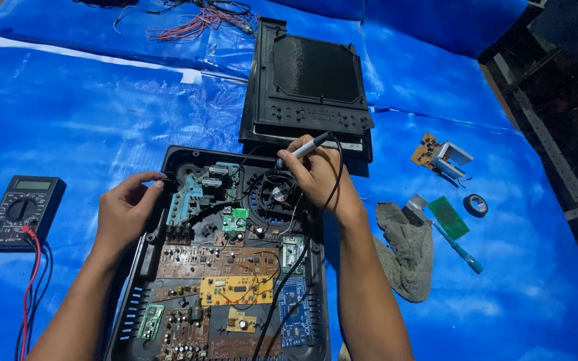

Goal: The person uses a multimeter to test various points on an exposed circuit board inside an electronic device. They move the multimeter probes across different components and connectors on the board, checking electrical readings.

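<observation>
With the black cover already off and lying just beyond the open case, the left hand grips the case's rim while the right hand holds a probe (pen-like) over the fan, boards still exposed.

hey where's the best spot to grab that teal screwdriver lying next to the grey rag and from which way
Probably the thick teal handle at the lower right end of the screwdriver, pinched from above across its width. It lies flat and slanted on the blue tarp, its thin shaft running up toward the green board, with open tarp around the handle.

Crinkled blue tarpaulin underfoot — glossy under light — dark floor at right.
</observation>
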